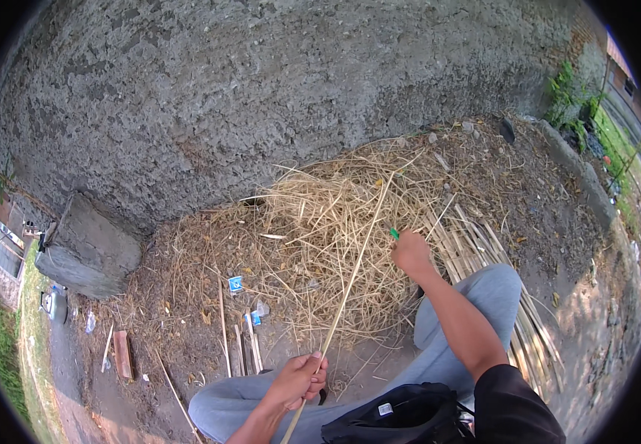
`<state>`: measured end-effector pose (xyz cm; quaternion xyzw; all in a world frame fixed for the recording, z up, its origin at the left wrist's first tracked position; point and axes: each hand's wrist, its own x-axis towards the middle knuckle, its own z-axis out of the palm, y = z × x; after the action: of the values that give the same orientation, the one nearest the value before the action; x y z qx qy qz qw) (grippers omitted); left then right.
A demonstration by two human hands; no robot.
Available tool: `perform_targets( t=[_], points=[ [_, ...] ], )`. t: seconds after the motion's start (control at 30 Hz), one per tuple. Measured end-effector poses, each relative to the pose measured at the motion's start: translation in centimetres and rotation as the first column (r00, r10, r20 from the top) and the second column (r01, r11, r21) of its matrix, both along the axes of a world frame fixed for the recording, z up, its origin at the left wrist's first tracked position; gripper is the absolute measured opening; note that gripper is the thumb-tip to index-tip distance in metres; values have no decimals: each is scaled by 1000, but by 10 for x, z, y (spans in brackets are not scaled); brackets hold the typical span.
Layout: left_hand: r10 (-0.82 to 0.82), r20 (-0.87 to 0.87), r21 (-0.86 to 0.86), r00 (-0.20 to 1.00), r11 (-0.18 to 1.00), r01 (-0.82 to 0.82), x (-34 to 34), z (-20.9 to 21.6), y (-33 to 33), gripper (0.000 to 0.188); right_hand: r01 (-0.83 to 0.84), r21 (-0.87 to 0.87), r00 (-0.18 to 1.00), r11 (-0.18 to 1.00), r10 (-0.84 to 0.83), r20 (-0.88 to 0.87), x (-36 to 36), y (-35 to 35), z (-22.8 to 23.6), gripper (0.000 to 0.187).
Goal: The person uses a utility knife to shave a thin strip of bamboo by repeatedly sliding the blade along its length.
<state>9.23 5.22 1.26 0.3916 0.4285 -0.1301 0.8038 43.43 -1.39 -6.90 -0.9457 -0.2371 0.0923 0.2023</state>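
My left hand [302,381] is closed around the lower part of a long, thin bamboo strip [356,274]. The strip slants up and to the right from my lap, and its far end lies over a heap of pale shavings [335,214]. My right hand [413,255] makes a fist to the right of the strip, apart from it. A green end [394,234] of a tool pokes out of that fist; the rest is hidden by my fingers, so its kind is unclear.
Split bamboo slats [476,251] lie to the right, beside my bent knee. Other strips [252,344] and a reddish-brown block [123,355] are on the ground at left. A rough grey wall [298,81] rises behind the heap; a concrete block [91,248] stands against it.
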Motion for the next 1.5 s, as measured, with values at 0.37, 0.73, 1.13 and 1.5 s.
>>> perform_targets(
  t=[0.37,0.73,1.13,1.5],
  points=[
    [-15,191,164,982,986,-16,12,-2,8,27,306,629,839,715,110,-534,-6,-1,0,32],
    [35,256,300,966,947,-114,29,1,3,32,-478,274,866,834,499,-8,-108,-25,59,18],
    [180,214,155,960,964,-215,41,-15,-6,28,-606,150,795,781,587,152,-122,-23,50,15],
    [97,231,37,968,993,-109,30,-4,-11,25,-554,39,818,832,535,213,-114,-10,32,14]
  ],
)
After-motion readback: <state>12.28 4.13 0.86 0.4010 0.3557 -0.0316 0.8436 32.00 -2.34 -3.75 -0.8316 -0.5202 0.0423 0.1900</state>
